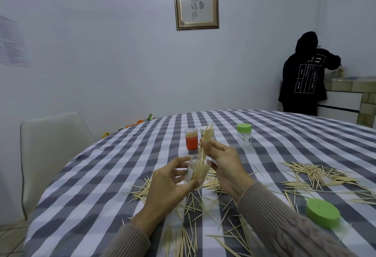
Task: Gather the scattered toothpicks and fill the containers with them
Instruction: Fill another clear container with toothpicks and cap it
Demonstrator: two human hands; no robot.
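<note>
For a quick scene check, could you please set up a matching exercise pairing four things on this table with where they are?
Things:
1. clear container
2. toothpick bundle
3. loose green lid
4. red container

Places:
A. standing far on the checked tablecloth
B. held in the left hand
C. lying flat near the right sleeve
D. pinched by the right hand

Pairs: 1-B, 2-D, 3-C, 4-A
</note>
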